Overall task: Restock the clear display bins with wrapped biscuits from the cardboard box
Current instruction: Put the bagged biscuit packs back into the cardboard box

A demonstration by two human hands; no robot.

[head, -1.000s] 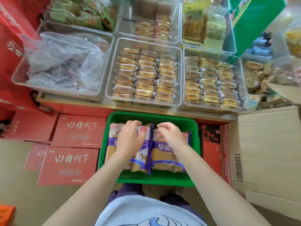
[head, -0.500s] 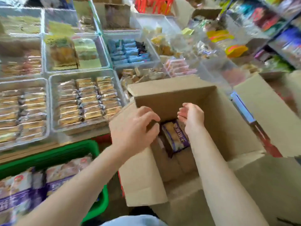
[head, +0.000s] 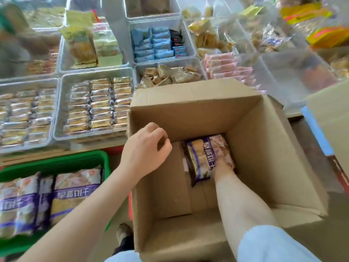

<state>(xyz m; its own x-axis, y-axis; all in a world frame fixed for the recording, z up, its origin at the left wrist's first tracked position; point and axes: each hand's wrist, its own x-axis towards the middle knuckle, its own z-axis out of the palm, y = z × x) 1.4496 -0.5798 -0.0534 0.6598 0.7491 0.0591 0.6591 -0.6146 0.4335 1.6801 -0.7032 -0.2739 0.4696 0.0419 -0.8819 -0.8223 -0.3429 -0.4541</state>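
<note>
An open cardboard box (head: 255, 140) stands in front of me. One purple-and-cream wrapped biscuit pack (head: 205, 157) lies tilted at its bottom. My right hand (head: 224, 167) reaches deep into the box and grips the pack's right edge; the wrapper hides its fingers. My left hand (head: 145, 148) hovers over the box's left wall with fingers loosely curled, holding nothing. To the left, a green basket (head: 56, 161) holds several of the same packs (head: 75, 190). Clear display bins (head: 56, 129) behind it are filled with rows of small wrapped biscuits (head: 98, 104).
More clear bins at the back hold blue packets (head: 153, 44), brown sweets (head: 170, 72) and pink wafers (head: 226, 67). Another cardboard flap (head: 330, 120) stands at the right. My shoe (head: 122, 233) is on the floor between basket and box.
I turned from the green basket to the cardboard box. My right hand went down into the box onto the biscuit pack; my left hand came off the box flap and hovers at the rim.
</note>
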